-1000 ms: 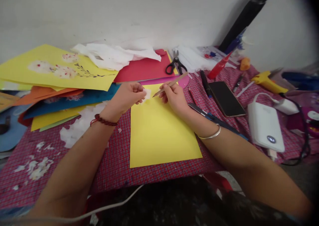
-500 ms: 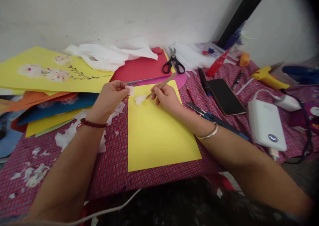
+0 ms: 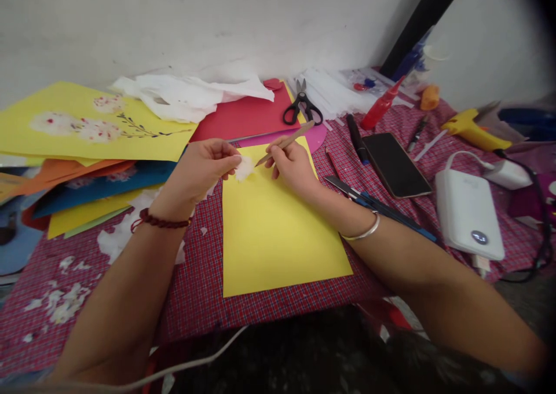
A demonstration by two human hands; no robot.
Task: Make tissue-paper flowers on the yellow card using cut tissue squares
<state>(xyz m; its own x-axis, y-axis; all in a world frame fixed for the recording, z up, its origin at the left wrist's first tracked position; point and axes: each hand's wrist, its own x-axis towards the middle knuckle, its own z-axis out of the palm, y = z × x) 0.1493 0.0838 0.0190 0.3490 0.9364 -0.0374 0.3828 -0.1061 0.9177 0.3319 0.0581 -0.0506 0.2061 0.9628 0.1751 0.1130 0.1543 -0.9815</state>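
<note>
A sheet of yellow paper (image 3: 278,232) lies in front of me. Near its upper left corner is a small patch of white tissue (image 3: 244,168). My left hand (image 3: 212,165), with a dark red cord bracelet, is pinched at the left side of that patch. Its fingertips hold a piece of white tissue paper, mostly hidden by the fingers and hard to tell apart from the patch. My right hand (image 3: 289,165) grips a pointed wooden stick (image 3: 293,139) like a pen. The stick's tip points down at the right side of the patch.
Scissors (image 3: 302,107) rest on red paper at the back. To the right are a red glue bottle (image 3: 382,107), a phone (image 3: 396,165), a craft knife (image 3: 377,205), a white power bank (image 3: 471,214) and a yellow glue gun (image 3: 473,128). Torn tissue scraps (image 3: 65,298) lie left.
My left hand has moved right, bringing its tissue piece to the white patch. The stick tip has risen slightly, and my right hand has shifted a little right.
</note>
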